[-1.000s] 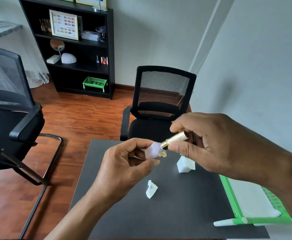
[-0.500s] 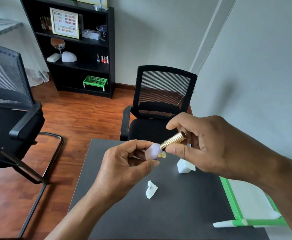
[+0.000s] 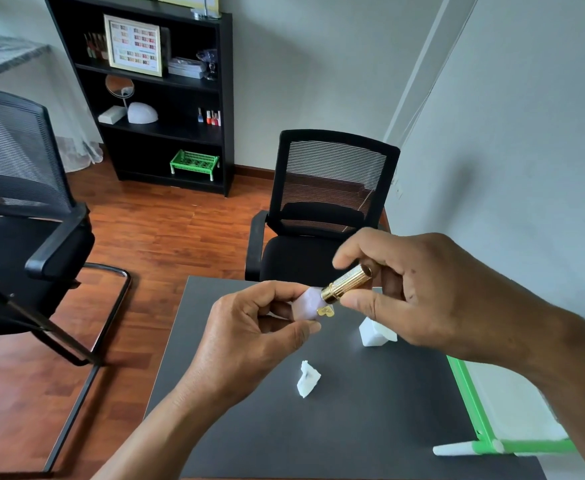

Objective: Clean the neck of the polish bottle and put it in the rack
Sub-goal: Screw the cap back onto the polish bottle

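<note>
Above the dark table, my left hand pinches a small pale lilac polish bottle with a gold emblem on its front. My right hand grips the gold cap, which sits against the bottle's neck and points up and to the right. The neck itself is hidden by the cap. A green and white rack stands at the table's right edge, partly behind my right forearm.
A crumpled white tissue lies on the table in front of me, and a white object sits below my right hand. A black mesh chair faces the far table edge, another chair stands left, a black shelf behind.
My right hand has rolled slightly on the gold cap, with its fingers shifting upward. The left hand and the bottle stay in nearly the same place.
</note>
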